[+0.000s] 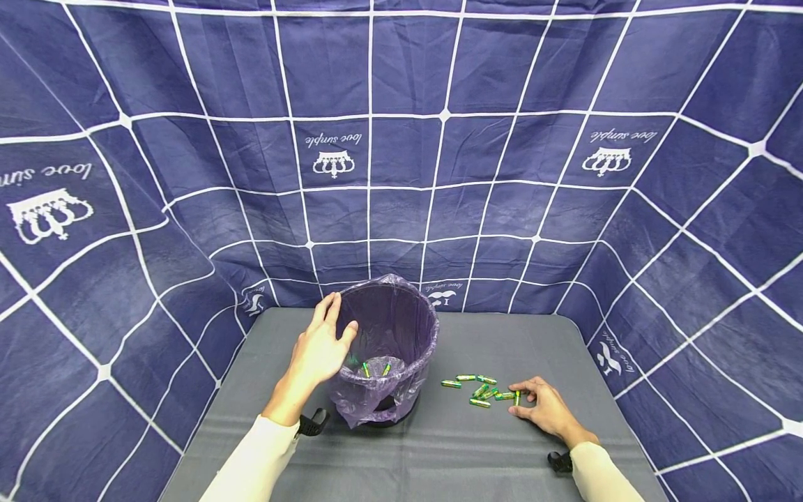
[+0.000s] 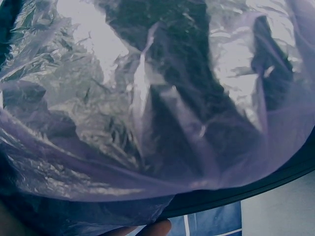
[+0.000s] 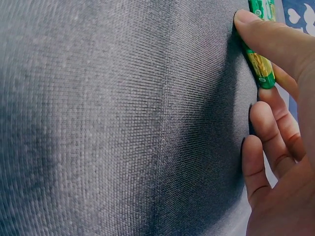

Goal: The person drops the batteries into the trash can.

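Blue cloth (image 1: 408,153): white lettering "love simple" (image 1: 333,139), upside down, above inverted crown prints (image 1: 334,164). Same wording repeats on right of back wall and on left wall, there cut by frame edge. Lower, close to counter (image 1: 489,453), smaller "simple" (image 1: 617,357), rest unclear. White heart (image 3: 294,15) on cloth, right wrist view. Batteries (image 1: 479,403): label print, too small to read.

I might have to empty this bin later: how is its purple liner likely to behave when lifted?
The purple liner is probably floppy, as its edge hangs in loose creases. It looks thin and likely light, since light and dark show through it. Its shiny, smooth-looking surface may feel slippery.
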{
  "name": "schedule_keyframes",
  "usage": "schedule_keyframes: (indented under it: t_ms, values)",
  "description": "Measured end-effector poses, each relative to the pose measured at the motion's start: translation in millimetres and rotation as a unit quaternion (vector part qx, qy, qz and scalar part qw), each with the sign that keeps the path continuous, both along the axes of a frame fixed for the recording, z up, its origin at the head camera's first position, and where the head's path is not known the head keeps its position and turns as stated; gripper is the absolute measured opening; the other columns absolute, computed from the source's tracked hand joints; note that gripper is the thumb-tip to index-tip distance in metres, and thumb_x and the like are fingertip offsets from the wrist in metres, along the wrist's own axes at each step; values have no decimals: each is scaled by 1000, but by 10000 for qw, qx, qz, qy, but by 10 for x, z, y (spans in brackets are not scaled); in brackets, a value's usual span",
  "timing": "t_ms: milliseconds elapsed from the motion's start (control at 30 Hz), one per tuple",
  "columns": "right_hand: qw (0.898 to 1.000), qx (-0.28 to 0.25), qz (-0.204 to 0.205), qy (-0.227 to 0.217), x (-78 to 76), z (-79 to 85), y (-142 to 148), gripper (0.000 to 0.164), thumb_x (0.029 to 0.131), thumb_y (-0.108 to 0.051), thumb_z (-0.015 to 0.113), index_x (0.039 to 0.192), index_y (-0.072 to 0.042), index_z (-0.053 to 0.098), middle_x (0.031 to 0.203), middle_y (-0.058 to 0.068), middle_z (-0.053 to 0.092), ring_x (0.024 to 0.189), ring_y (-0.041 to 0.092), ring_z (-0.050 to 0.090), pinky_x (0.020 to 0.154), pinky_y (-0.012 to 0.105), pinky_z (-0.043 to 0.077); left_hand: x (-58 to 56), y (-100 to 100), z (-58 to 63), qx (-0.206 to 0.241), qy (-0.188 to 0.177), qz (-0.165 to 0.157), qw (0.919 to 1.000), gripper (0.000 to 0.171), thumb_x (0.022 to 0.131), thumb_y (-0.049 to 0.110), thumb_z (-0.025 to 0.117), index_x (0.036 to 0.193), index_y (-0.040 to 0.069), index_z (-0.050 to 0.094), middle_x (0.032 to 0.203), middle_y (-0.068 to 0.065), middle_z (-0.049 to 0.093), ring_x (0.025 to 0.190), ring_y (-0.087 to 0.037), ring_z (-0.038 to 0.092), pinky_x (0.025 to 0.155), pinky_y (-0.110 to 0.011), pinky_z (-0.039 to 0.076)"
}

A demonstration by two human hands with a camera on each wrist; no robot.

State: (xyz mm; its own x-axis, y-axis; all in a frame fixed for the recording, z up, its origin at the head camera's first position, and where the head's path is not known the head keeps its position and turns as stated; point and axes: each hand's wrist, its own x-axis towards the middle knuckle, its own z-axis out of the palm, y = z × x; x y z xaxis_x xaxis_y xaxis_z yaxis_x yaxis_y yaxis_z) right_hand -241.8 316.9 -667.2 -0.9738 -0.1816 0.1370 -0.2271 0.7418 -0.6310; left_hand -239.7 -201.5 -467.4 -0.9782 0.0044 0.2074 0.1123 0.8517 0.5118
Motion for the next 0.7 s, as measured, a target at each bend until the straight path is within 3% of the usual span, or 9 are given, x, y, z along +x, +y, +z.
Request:
schedule_keyframes:
  t_ms: [433, 700]
  values:
    - [9995, 149, -132, -263, -1, 34, 2, 46, 83, -25, 107, 125, -16, 90, 107, -3, 72, 91, 6, 59, 81, 25, 50, 6, 7, 13, 11, -6, -1, 10000, 77, 120, 43, 55, 185, 9, 31, 194, -9, 28, 130, -65, 74, 110, -76, 58]
    - [9997, -79, -24, 215, 21, 45, -11, 47, 81, -21, 108, 123, -11, 89, 97, -1, 69, 83, 4, 58, 75, 24, 47, 2, 6, 4, 27, -2, 30, 10000, 77, 120, 43, 57, 185, 9, 31, 194, -8, 28, 130, -66, 73, 111, -76, 57]
